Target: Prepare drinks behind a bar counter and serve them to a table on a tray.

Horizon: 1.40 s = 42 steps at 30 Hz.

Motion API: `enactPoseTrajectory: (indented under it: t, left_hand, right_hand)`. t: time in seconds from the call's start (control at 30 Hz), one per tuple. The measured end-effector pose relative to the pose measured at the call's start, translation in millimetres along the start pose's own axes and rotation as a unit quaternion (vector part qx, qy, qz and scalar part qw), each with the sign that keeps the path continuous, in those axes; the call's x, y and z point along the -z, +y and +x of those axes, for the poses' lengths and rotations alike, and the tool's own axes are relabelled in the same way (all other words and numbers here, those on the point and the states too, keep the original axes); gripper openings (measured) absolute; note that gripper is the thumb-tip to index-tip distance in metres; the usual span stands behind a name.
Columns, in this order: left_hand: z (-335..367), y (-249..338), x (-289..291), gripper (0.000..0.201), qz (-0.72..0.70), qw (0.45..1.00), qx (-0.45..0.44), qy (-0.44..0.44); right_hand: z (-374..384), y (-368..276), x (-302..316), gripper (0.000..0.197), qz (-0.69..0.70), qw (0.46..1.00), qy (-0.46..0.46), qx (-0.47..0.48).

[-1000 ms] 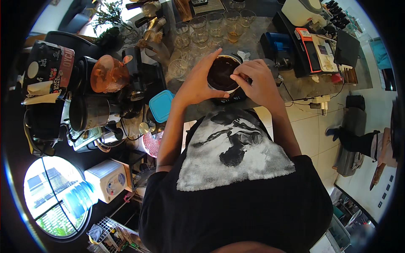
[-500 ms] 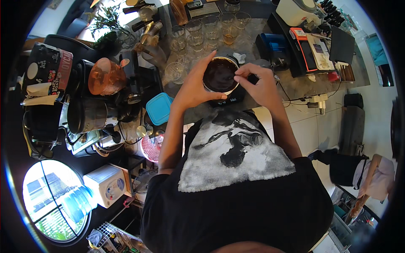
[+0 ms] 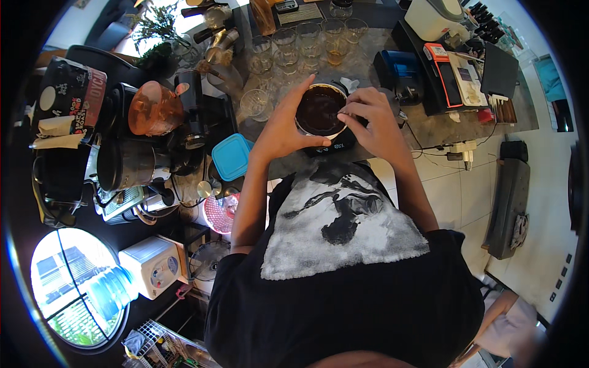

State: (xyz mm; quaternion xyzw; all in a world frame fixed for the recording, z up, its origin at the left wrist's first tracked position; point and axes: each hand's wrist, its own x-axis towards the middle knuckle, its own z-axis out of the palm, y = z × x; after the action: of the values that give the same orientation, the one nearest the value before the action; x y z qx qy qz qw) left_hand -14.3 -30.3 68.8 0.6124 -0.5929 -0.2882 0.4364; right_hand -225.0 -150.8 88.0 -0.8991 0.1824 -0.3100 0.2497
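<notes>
We see the left hand [image 3: 284,127] spread wide around a round, white-rimmed bowl [image 3: 337,133] of dark brown contents [image 3: 319,109], sitting on a flat black digital scale [image 3: 345,143]. Likely stiff, moderately heavy, maybe slick; we'd hold opposite outer walls. Mouth faces up, axis vertical, no long side. Right hand [image 3: 373,116]: fingertips narrow at the right rim; can't tell if they're gripping anything.

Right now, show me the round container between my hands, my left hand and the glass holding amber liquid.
Round container [image 3: 334,134]: head view, pale near rim.
Left hand [image 3: 283,129]: head view, back of the hand.
Amber-liquid glass [image 3: 336,51]: head view, side wall.
</notes>
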Motion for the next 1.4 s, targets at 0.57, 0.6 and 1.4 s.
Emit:
enactPoseTrajectory:
  t: [0.57,0.6,1.4]
  left_hand:
    - [-5.5,2.1,-0.5,0.133,0.019,1.000,-0.011,0.008]
    - [-5.7,2.2,-0.7,0.133,0.019,1.000,-0.010,0.008]
    - [-2.1,29.2,11.2,0.120,0.122,0.992,-0.025,-0.027]
  right_hand:
    - [7.6,-0.5,4.5,0.010,0.015,0.998,0.011,-0.054]
    - [7.3,0.4,3.5,0.010,0.016,0.998,0.010,-0.055]
    - [18.9,-3.9,-2.4,0.011,0.018,0.999,-0.015,-0.023]
